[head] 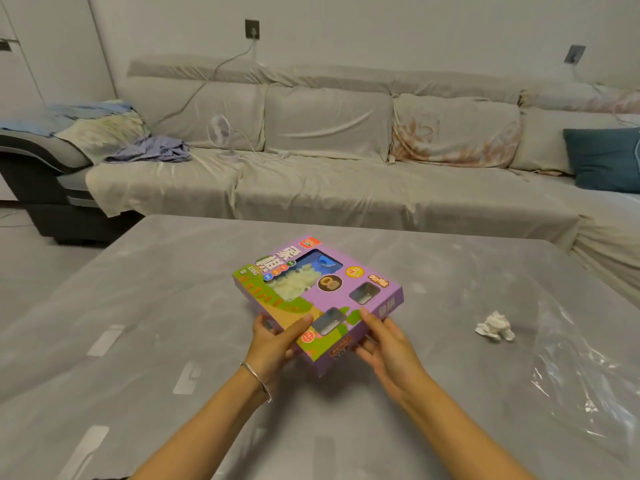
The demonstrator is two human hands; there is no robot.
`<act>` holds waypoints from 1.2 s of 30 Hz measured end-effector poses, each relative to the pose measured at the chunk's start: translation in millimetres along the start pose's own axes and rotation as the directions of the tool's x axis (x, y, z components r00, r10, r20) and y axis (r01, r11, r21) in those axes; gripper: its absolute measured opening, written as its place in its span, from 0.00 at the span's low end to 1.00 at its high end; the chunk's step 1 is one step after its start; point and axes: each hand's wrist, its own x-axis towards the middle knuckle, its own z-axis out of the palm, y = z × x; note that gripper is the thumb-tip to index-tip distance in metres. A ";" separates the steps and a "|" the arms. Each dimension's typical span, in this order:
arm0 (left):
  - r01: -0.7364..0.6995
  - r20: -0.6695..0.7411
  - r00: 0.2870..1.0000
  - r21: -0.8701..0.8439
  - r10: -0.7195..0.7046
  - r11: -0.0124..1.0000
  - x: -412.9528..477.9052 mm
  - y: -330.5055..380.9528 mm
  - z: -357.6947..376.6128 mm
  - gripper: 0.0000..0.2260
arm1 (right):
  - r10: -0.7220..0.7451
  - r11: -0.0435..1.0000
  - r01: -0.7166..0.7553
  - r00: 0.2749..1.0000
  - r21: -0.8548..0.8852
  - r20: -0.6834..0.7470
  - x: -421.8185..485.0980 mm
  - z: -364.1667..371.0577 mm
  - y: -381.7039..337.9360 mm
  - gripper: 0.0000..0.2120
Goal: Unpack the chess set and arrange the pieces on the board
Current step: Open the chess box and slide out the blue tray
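A flat purple chess set box with green and orange artwork is held slightly tilted just above the grey table. Through its clear window I see a heap of pale pieces and a blue part behind them. My left hand grips the box's near left edge, thumb on top. My right hand holds the near right corner, thumb on the lid and fingers underneath. The box is closed. No board is in view.
A crumpled white tissue lies on the table to the right, near wrinkled clear plastic sheeting. Behind the table runs a long covered sofa with a small white fan, clothes and a teal cushion.
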 end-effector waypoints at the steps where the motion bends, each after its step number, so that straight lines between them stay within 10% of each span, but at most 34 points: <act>1: 0.033 0.019 0.999 -0.016 -0.032 0.999 1.2 2.7 -3.8 0.22 | -0.006 0.999 0.006 1.000 -0.036 0.003 3.3 -2.7 -3.8 0.12; 7: 0.014 -0.096 0.995 -0.132 -0.027 0.991 32.8 41.9 -48.1 0.12 | 0.014 0.983 -0.008 0.999 -0.184 0.030 16.7 -21.7 -29.3 0.10; 16: 0.100 0.058 0.989 0.406 -0.134 0.908 27.1 41.9 -68.6 0.18 | -0.154 0.942 0.089 0.972 -0.325 -0.179 15.3 -28.9 -16.0 0.12; 22: -0.213 0.162 0.977 0.675 0.139 0.707 11.7 40.1 -58.1 0.36 | -0.111 0.985 0.079 0.969 -0.152 -0.220 12.0 -19.0 -17.9 0.14; 31: -0.311 0.268 0.950 0.848 0.160 0.429 9.7 18.9 -46.0 0.52 | 0.103 0.985 -0.094 0.993 0.144 -0.058 10.1 -7.8 -12.9 0.18; 36: -0.487 0.477 0.873 0.857 0.096 0.166 -3.8 3.7 -16.2 0.50 | -0.083 0.985 0.063 0.989 -0.160 -0.124 14.2 -6.2 -18.0 0.14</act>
